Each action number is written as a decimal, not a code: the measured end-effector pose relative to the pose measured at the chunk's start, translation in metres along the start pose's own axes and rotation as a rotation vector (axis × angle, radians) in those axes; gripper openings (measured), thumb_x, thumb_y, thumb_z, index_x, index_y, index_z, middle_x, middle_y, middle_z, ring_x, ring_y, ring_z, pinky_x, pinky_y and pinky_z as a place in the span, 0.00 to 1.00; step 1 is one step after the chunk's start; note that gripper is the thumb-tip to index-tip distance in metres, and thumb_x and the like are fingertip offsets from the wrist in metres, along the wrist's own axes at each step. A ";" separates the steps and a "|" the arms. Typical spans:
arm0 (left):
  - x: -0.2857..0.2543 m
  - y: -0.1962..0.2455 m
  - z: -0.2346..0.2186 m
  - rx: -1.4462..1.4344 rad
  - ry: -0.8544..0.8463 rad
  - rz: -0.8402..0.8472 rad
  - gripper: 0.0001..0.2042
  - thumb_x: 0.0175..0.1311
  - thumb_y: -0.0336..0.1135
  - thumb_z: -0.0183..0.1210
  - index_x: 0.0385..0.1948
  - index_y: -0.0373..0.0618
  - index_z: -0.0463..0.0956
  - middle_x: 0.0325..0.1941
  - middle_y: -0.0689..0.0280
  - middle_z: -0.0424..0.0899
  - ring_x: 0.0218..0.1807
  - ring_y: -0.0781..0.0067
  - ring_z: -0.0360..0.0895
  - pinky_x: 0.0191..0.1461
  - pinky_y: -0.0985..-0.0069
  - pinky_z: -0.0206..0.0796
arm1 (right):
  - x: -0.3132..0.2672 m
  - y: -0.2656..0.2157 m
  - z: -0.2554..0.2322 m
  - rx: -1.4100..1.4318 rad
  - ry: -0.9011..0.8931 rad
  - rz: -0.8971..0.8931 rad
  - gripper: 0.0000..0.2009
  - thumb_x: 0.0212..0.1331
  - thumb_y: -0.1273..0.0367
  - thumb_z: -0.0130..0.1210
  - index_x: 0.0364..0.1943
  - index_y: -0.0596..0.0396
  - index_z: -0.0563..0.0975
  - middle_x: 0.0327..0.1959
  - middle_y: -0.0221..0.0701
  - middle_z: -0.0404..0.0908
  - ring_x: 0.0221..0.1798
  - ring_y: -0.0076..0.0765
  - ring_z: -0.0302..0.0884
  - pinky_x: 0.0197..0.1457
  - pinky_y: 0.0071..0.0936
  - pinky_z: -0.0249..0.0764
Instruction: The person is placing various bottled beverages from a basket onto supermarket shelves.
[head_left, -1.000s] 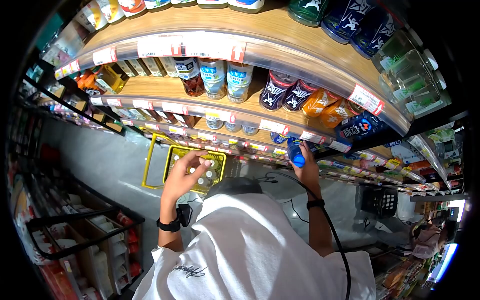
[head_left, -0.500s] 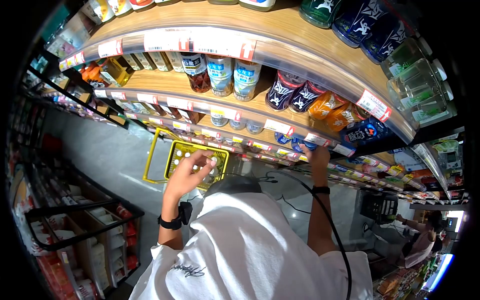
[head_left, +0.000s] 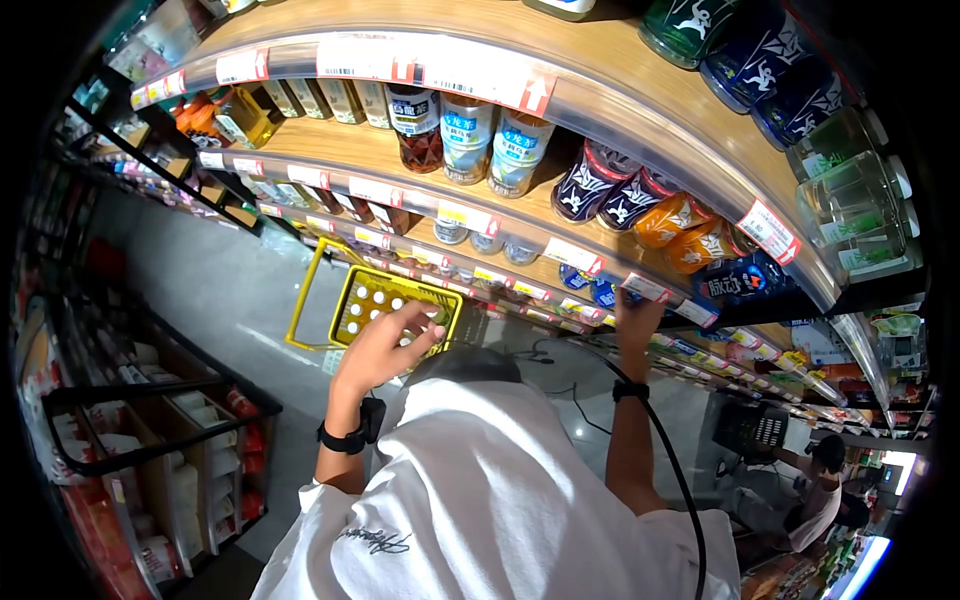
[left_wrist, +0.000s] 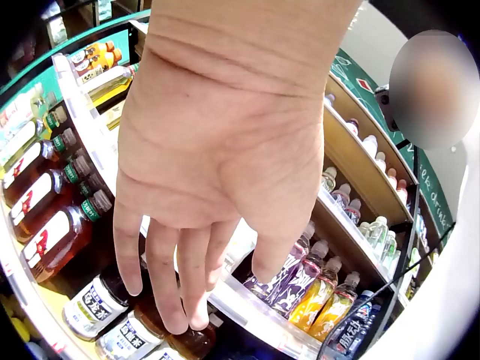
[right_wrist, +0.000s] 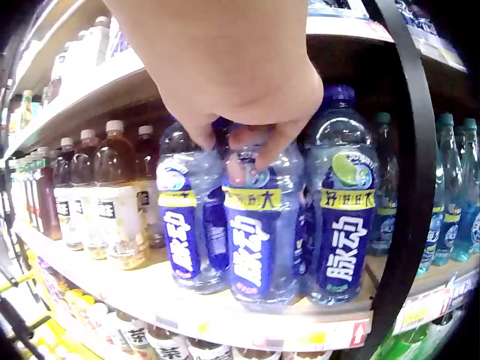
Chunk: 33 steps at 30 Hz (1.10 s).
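Note:
The right hand [right_wrist: 236, 71] reaches down from above in the right wrist view, fingers and thumb round the neck of a blue-labelled bottle [right_wrist: 253, 259]. That bottle stands upright between a similar one on the left [right_wrist: 180, 244] and another with a blue cap on the right [right_wrist: 343, 225]. From the head view, the right hand [head_left: 638, 322] is at a lower shelf's edge, its fingertips partly hidden. The left hand [head_left: 382, 352] hovers over the near side of a yellow basket [head_left: 336, 315], fingers loosely bent and holding nothing; white-capped items [head_left: 378, 297] stand inside.
A black shelf post [right_wrist: 409, 150] stands right of the blue-labelled bottles. Tea bottles [right_wrist: 116, 199] stand to their left. Price-tag strips [head_left: 470, 85] edge the curved upper shelf. A black cable [head_left: 680, 470] runs past the right arm. Another person [head_left: 822, 500] is at the lower right.
The right hand, earlier holding a blue bottle in front of the shelf, has moved in to the shelf edge. The left hand stays over the basket. The other person has moved within view.

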<state>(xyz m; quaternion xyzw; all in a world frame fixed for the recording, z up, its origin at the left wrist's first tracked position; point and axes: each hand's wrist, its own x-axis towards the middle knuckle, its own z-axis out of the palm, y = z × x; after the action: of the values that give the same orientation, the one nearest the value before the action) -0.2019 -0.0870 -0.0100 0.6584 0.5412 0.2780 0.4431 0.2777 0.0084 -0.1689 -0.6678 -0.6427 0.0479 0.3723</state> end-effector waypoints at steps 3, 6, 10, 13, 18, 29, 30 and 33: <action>-0.001 -0.005 0.000 0.018 0.009 -0.020 0.18 0.73 0.41 0.64 0.56 0.38 0.79 0.42 0.55 0.90 0.46 0.57 0.89 0.49 0.64 0.77 | -0.015 -0.050 0.022 0.142 0.132 0.160 0.27 0.56 0.57 0.74 0.57 0.55 0.80 0.53 0.48 0.85 0.55 0.58 0.84 0.57 0.51 0.78; -0.005 -0.006 -0.001 0.030 -0.001 -0.042 0.18 0.73 0.42 0.64 0.55 0.38 0.80 0.41 0.54 0.90 0.45 0.56 0.89 0.48 0.63 0.77 | -0.012 -0.055 0.035 0.047 0.109 0.119 0.26 0.55 0.58 0.75 0.54 0.56 0.80 0.49 0.47 0.86 0.52 0.58 0.84 0.55 0.51 0.79; -0.003 -0.005 -0.002 0.036 -0.048 -0.033 0.19 0.72 0.43 0.64 0.54 0.38 0.80 0.41 0.53 0.90 0.44 0.52 0.89 0.48 0.63 0.77 | 0.017 -0.040 0.055 -0.058 -0.147 0.179 0.31 0.54 0.53 0.74 0.57 0.57 0.78 0.51 0.46 0.87 0.52 0.58 0.85 0.56 0.49 0.79; -0.004 -0.001 -0.004 0.059 -0.055 -0.046 0.19 0.72 0.44 0.64 0.55 0.38 0.80 0.41 0.53 0.90 0.44 0.51 0.88 0.48 0.62 0.77 | 0.017 -0.007 0.086 -0.125 -0.144 0.264 0.38 0.51 0.46 0.74 0.60 0.58 0.77 0.53 0.45 0.88 0.52 0.60 0.86 0.57 0.46 0.80; -0.012 -0.006 0.000 0.054 -0.005 -0.046 0.20 0.72 0.44 0.64 0.54 0.38 0.80 0.41 0.53 0.90 0.44 0.51 0.88 0.48 0.61 0.77 | 0.009 -0.041 0.064 0.177 -0.135 0.309 0.41 0.47 0.52 0.78 0.63 0.58 0.74 0.56 0.51 0.85 0.57 0.58 0.84 0.60 0.46 0.79; -0.005 -0.010 0.002 0.047 -0.017 0.007 0.19 0.72 0.45 0.63 0.52 0.38 0.81 0.39 0.51 0.90 0.42 0.47 0.88 0.46 0.60 0.77 | -0.029 -0.090 0.031 0.060 0.018 0.054 0.36 0.42 0.63 0.81 0.59 0.59 0.76 0.56 0.46 0.78 0.60 0.60 0.78 0.64 0.52 0.78; -0.005 -0.010 0.002 0.052 -0.019 0.016 0.19 0.72 0.45 0.63 0.51 0.37 0.81 0.38 0.51 0.90 0.42 0.46 0.88 0.46 0.60 0.77 | -0.031 -0.094 0.028 0.037 0.056 -0.047 0.37 0.41 0.61 0.81 0.58 0.58 0.77 0.60 0.50 0.77 0.64 0.63 0.75 0.65 0.52 0.77; -0.005 -0.010 0.002 0.063 -0.027 0.026 0.18 0.72 0.45 0.64 0.50 0.36 0.81 0.38 0.51 0.90 0.41 0.46 0.88 0.46 0.59 0.77 | -0.038 -0.089 0.027 -0.155 0.035 -0.256 0.36 0.40 0.61 0.82 0.57 0.54 0.79 0.56 0.47 0.78 0.60 0.61 0.78 0.65 0.52 0.77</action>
<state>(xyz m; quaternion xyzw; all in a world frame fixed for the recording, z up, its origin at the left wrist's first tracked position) -0.2066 -0.0923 -0.0194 0.6828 0.5351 0.2577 0.4255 0.1830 -0.0230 -0.1543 -0.6079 -0.7179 -0.0615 0.3338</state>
